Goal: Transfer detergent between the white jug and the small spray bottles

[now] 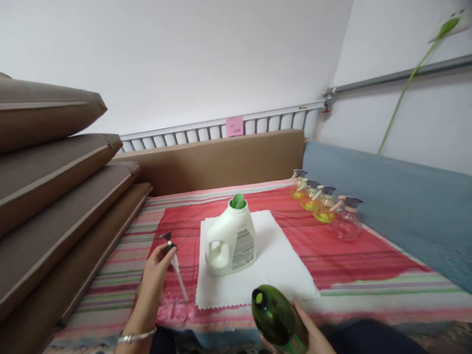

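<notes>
Over striped cloth, white wall behind: left fingers clamp pump, right fingers bottle.

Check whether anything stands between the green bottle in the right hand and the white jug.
Nothing visible stands between them: the bottle, in the right hand, is this side of the jug, with only flat white cloth in the gap. The pump in the left hand is off to the left, outside that path.

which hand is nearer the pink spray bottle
Right: the right hand is in front and left of the pink spray bottle; the left hand is much farther left.
</notes>
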Demonstrator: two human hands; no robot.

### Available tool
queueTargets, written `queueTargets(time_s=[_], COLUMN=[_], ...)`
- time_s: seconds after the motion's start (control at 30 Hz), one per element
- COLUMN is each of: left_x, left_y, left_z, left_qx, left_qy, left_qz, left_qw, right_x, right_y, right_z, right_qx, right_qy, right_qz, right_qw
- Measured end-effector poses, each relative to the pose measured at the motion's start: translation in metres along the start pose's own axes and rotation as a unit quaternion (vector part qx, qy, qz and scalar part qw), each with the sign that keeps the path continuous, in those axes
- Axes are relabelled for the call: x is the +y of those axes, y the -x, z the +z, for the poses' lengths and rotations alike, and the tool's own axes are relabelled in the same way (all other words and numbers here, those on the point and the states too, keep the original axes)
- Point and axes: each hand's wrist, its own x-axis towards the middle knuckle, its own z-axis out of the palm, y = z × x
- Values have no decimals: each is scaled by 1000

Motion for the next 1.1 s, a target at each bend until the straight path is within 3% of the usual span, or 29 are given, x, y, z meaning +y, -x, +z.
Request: queueTargets(time_s=[0.03,0.07,0.13,0.17,0.3,0.43,0.6,0.83,0.93,1.1], left_x=[17,35,66,78,94,90,94,84,76,69], left_y=[13,26,53,64,91,95,102,122,123,115], left_z=[-7,-10,-11,-8,10,22,28,36,35,25], left_qx=[22,21,30,26,46,23,5,-90,-125,-93], left_qy=[166,298,447,473,470,435,425,338,330,371], left_qz=[11,18,22,26,66,99,130,100,83,54], left_qw=[986,954,894,880,879,895,896,932,932,922], right_x=[2,3,7,10,14,12,12,16,18,23], right_y=[-3,-5,-7,-7,1,13,22,22,25,32], right_z=[8,16,28,33,43,46,50,83,99,98], right_qx=[-7,-11,-19,-22,-33,-43,-4,-32,-71,-214], right_qy=[-10,-18,-29,-33,-41,-45,-56,-48,-40,10], right_qz=[25,45,62,65,66,51,16,8,-7,-28], right_qw=[1000,999,997,997,996,997,998,998,997,976])
